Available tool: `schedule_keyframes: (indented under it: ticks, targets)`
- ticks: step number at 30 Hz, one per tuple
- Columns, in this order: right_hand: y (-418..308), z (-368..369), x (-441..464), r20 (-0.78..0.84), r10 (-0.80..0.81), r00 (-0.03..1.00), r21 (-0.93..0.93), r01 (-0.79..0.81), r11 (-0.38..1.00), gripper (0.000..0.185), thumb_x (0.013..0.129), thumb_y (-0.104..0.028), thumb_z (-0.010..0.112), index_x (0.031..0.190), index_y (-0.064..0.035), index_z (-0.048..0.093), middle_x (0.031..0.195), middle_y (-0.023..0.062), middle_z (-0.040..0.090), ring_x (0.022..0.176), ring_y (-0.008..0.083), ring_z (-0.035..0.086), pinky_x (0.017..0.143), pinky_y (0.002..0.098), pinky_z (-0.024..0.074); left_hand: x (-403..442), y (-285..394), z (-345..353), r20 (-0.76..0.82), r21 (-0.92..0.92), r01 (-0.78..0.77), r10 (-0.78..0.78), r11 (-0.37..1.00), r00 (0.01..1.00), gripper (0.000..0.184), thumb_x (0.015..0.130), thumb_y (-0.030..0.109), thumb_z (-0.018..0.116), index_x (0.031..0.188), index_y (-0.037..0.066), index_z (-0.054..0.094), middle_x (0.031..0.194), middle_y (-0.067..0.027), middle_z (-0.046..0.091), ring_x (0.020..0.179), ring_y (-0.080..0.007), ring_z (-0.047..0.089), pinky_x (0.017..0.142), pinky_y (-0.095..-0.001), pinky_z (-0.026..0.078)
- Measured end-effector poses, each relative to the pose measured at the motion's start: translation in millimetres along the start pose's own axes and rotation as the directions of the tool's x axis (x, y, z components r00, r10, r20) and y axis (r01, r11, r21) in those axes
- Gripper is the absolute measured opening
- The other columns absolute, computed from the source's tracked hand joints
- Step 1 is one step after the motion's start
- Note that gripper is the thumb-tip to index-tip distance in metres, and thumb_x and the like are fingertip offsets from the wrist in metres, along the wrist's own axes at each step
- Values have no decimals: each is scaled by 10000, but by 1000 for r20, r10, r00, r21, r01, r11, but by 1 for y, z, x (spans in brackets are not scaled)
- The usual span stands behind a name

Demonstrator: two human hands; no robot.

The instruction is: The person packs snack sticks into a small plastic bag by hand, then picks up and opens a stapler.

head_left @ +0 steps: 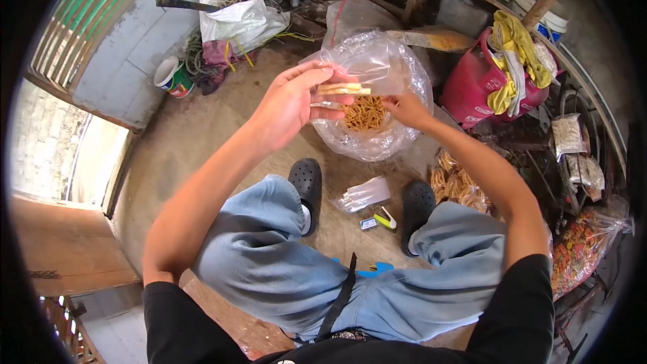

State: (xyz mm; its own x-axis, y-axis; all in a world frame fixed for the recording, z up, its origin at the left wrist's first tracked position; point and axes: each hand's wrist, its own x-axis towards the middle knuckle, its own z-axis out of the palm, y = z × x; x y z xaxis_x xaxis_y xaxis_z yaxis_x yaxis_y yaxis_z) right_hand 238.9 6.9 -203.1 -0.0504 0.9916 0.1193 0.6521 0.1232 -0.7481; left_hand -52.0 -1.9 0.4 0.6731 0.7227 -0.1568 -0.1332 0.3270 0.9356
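My left hand (293,101) is raised at the near left side of a large clear plastic bag (404,71). Its fingers are closed round a small clear packet with pale stick snacks (340,89) in it. Brown stick snacks (364,113) lie inside the large open bag below. My right hand (406,109) is over the bag's right part, fingers bent together toward the snacks; anything between them is too small to make out. On the floor between my feet are a stack of clear empty packets (364,194), a green stapler (385,219) and a small blue-and-white box (368,223).
Filled snack packets (458,182) lie beside my right foot. A pink sack (475,84) with yellow cloths stands at the right, above a bag of colourful items (586,243). A white sack (236,17) and a small bucket (174,77) are at the back left.
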Motion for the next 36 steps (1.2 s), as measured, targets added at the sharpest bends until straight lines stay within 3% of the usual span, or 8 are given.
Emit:
schedule_keyframes:
  ticks: [2,6,10,12,17,36]
  targets:
    - [8,19,0,152,60,987,-202,-28,979,203,818,-188,574,958,-52,630,898,184,657,827,343,634,735,422,491,1,2,-3,-15,11,-2,2,1000,1000,214,965,231,461,1080,76,553,1149,-128,612,945,-217,634,758,-355,532]
    - [33,53,25,265,33,964,-301,50,952,198,798,-146,549,953,-56,632,916,212,648,871,383,621,754,458,486,3,1,-8,-57,10,-18,19,1000,998,240,963,270,454,1071,81,558,1124,-124,619,923,-208,631,735,-341,523]
    - [40,72,41,284,94,954,-338,8,941,263,770,-120,539,1003,-56,641,938,219,651,909,391,622,783,466,493,5,5,-11,-85,24,8,-6,1000,996,256,960,288,451,1066,83,561,1119,-123,622,900,-198,630,723,-331,518]
    - [45,78,48,347,202,916,-416,-43,909,283,766,-114,538,1019,-35,636,948,232,647,927,392,621,798,457,495,6,7,-11,-83,46,15,-11,999,996,267,960,296,444,1064,80,561,1107,-122,629,880,-192,630,716,-325,515]
    - [98,116,65,328,136,935,-344,-16,939,277,766,-92,524,1006,-2,630,955,250,637,929,403,614,804,466,491,10,10,-14,-84,45,20,-16,999,996,265,958,288,446,1065,74,560,1084,-121,639,876,-196,634,708,-328,517]
    - [101,128,77,361,211,908,-347,-79,934,254,764,-82,556,992,3,630,924,212,649,883,338,627,768,428,503,27,11,0,-74,9,-47,48,999,996,267,964,276,445,1065,61,564,1096,-137,640,859,-203,644,665,-316,523]
